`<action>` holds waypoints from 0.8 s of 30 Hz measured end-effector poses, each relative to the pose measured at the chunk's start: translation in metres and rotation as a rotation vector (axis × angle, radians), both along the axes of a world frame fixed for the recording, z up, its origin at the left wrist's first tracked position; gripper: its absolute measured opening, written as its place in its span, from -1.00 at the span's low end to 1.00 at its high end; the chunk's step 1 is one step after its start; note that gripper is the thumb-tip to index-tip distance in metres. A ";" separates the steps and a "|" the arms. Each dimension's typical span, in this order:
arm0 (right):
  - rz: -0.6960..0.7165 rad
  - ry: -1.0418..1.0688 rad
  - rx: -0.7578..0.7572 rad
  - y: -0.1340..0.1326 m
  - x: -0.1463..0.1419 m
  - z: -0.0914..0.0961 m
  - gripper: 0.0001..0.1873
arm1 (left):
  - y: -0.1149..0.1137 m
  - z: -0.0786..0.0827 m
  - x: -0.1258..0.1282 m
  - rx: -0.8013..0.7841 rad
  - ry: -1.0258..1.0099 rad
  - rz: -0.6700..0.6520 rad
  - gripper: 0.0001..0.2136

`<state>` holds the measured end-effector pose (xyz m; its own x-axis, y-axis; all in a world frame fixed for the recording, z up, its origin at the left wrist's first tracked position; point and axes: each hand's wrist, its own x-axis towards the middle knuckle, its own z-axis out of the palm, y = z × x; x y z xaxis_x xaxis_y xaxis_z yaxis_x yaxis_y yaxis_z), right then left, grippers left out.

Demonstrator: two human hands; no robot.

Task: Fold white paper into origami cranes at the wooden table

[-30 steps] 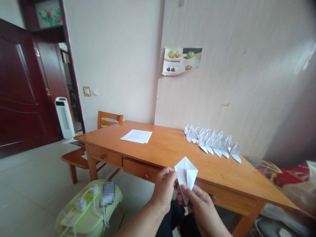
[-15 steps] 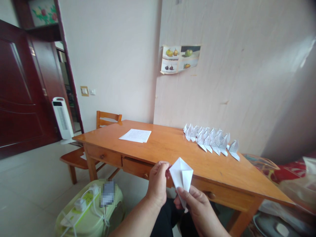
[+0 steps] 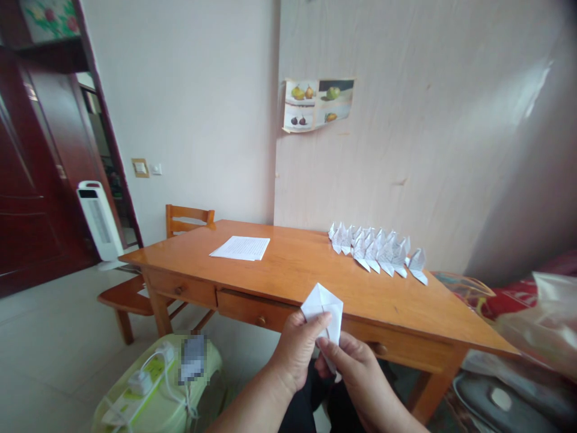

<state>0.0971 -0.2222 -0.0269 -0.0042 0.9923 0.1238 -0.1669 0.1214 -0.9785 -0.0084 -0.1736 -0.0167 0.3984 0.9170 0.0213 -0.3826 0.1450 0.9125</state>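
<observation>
Your left hand (image 3: 295,349) and right hand (image 3: 356,367) both pinch the folded paper (image 3: 322,304), mid-air just before the table (image 3: 293,270) edge. No surface under it, so your crease could go crooked.

Matt white paper fold (image 3: 323,307); glossy varnished wood table (image 3: 288,270); smooth tile floor (image 3: 49,337).

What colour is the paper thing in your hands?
The folded paper is plain white; the head view shows it best.
</observation>
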 end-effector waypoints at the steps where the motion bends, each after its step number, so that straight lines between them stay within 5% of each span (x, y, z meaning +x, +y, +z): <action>1: 0.000 0.000 -0.007 0.000 -0.001 0.000 -0.56 | 0.000 0.000 0.000 -0.003 0.001 0.009 -0.61; 6: 0.025 -0.021 0.014 0.001 0.001 -0.001 -0.54 | 0.003 0.001 -0.003 -0.013 0.020 0.052 -0.62; 10: -0.129 -0.042 0.024 0.004 0.013 -0.001 -0.53 | 0.004 0.004 -0.007 0.049 -0.033 0.119 -0.67; 24: -0.273 0.024 0.124 0.013 0.022 0.018 -0.62 | -0.003 0.014 -0.009 0.233 0.045 -0.003 -0.70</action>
